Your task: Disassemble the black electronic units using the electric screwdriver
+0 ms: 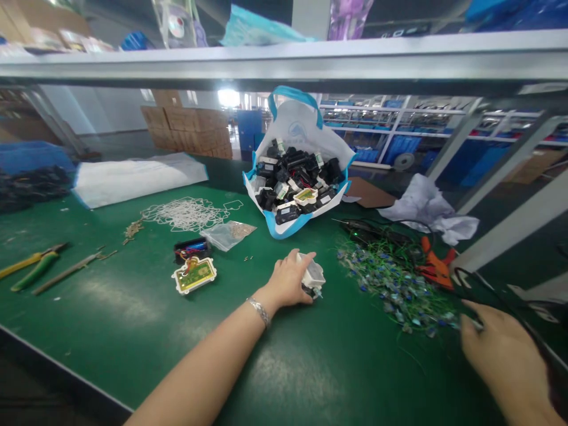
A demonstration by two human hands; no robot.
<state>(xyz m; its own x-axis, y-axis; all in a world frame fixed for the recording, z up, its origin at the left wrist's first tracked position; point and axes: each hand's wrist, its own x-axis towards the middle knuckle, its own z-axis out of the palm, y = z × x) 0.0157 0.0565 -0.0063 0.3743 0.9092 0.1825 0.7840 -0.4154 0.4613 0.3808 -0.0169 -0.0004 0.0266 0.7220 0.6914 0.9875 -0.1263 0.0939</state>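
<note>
My left hand (pixel 286 279) is closed around a small white plastic housing (pixel 314 273) with a dark underside, resting on the green table. At the right edge my right hand (pixel 503 349) is blurred, its fingers curled around something small and dark that I cannot make out. Beside that hand spreads a heap of thin green wires with blue bits (pixel 394 290). To the left of my left hand lies an opened device: a yellow-green circuit board in a white casing (pixel 194 276), wired to a black battery holder (pixel 191 249) with a blue cell.
A white bag with blue trim (pixel 302 121) holds many black and white units. White rings (pixel 186 213), a plastic pouch (pixel 228 235), cutters (pixel 38 260) and a thin rod-like tool (pixel 66 273) lie leftward. Orange clamps (pixel 437 266) and crumpled paper (pixel 428 204) are right. A shelf (pixel 284 62) crosses above.
</note>
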